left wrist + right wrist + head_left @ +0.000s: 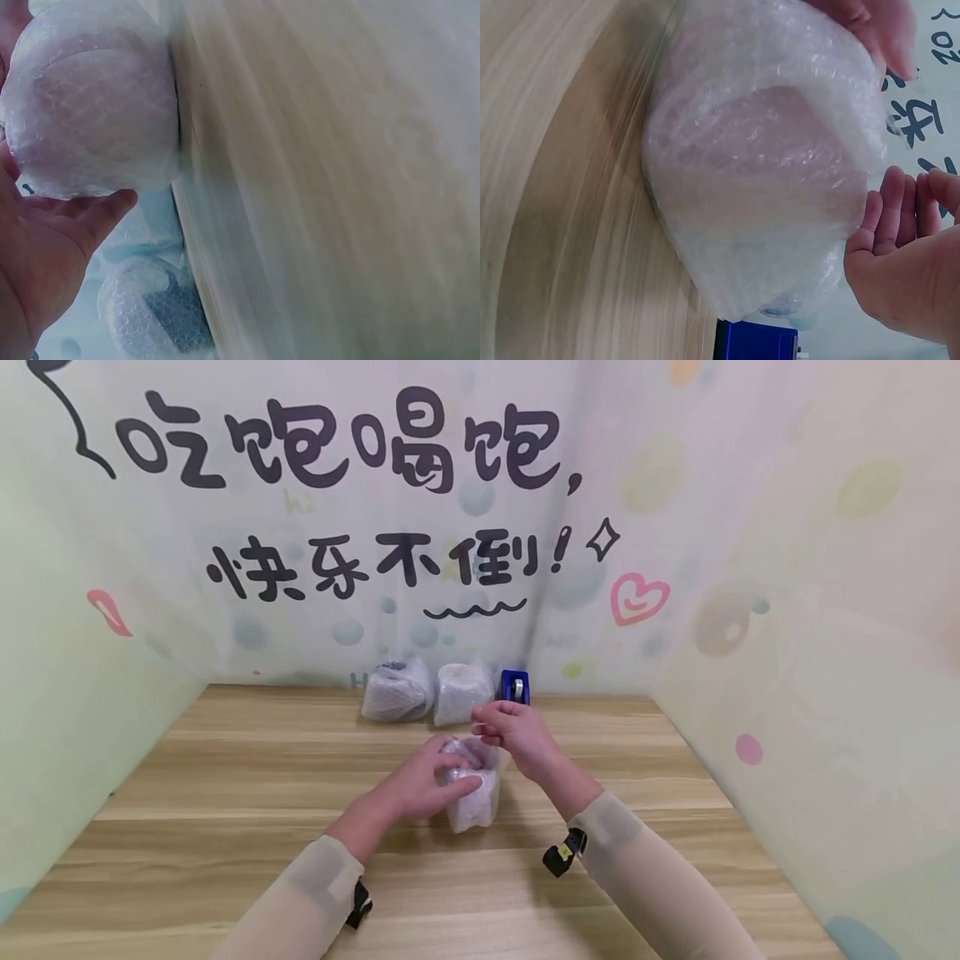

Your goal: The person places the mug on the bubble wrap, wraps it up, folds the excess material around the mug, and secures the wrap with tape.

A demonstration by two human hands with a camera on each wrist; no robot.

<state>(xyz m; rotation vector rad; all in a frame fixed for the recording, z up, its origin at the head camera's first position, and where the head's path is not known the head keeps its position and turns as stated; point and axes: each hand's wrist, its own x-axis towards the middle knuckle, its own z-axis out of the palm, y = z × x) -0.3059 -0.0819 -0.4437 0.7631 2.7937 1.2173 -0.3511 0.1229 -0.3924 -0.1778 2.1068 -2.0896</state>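
A bundle in clear bubble wrap stands on the table, its upper end loosely folded; something pinkish shows faintly through the wrap, its kind hidden. My left hand grips this bundle from the left, thumb on the near side and fingers at the top. In the left wrist view, the left hand lies against the wrap. Just above the bundle's right side, my right hand has thumb and forefinger tips together. Between them seems to be a small clear strip, hard to make out. The right hand also shows beside the wrap.
Two more bubble-wrapped bundles stand by the back wall, a left one with something dark inside and a right one. Beside them is a blue tape dispenser. Printed curtain-like walls enclose the wooden table.
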